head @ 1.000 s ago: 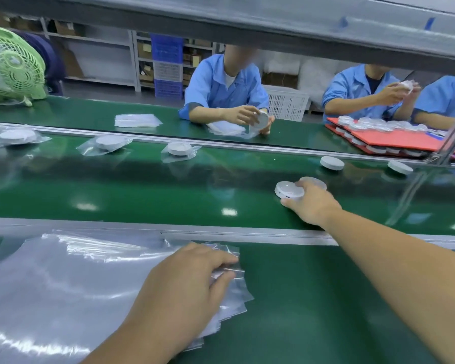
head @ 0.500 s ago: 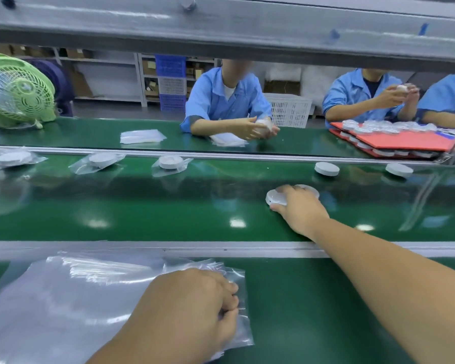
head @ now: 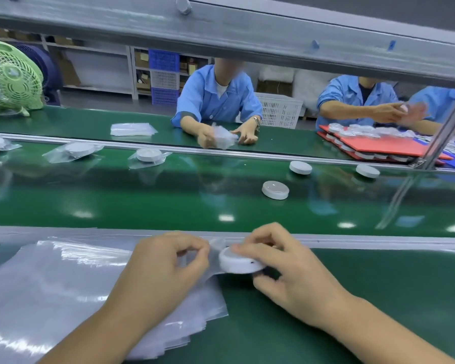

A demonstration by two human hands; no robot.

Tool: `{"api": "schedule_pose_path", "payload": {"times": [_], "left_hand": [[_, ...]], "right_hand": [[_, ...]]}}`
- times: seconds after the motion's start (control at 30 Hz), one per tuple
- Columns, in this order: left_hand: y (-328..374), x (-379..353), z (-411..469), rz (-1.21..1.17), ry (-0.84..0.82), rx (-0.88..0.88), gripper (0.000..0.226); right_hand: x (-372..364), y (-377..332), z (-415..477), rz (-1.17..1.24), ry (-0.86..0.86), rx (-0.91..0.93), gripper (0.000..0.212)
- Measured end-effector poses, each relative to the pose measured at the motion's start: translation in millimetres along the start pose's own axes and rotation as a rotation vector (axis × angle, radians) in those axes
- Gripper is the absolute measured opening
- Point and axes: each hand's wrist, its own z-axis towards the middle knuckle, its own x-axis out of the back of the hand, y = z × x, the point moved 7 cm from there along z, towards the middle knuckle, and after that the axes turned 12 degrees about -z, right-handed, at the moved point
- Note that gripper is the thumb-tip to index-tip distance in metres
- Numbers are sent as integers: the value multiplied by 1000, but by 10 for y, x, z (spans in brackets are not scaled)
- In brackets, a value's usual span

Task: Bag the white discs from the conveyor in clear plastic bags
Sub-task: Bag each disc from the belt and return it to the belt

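Pulled off the conveyor (head: 142,200) across to the near tabletop (head: 378,298): white disc (head: 238,261), rim clamped in right grip (head: 286,269). Pinched in left grip (head: 166,269), clear plastic bag (head: 217,244) at its mouth. Seems light, rigid, slick; best taken by the rim; film limp

- Our right hand (head: 300,279) half covers the round white plastic disc (head: 234,264).
- At ten o'clock, the edge cuts our view of the pale green plastic fan (head: 11,77).

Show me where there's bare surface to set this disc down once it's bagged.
Bare green bench lies right of the right hand, this side of the rail. The belt has a bare near strip left of the loose disc. Left is crowded: the stack of clear bags covers the bench under the left hand.
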Motion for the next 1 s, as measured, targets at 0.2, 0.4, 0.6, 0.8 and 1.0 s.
{"api": "schedule_pose_path", "payload": {"times": [0.2, 0.4, 0.6, 0.8, 1.0], "left_hand": [[144, -263, -93, -431, -326, 142, 43], [186, -79, -112, -418, 202, 126, 30], [224, -80, -79, -442, 213, 115, 20], [106, -46, 13, 294, -131, 15, 29], [61, -345, -52, 452, -399, 8, 40]], "right_hand": [[100, -110, -6, 234, 178, -217, 42], [-34, -125, 104, 564, 62, -431, 31], [-66, -58, 414, 385, -6, -392, 28], [-272, 973, 1120, 141, 55, -707, 40], [-808, 1730, 1772, 170, -149, -941, 41]]}}
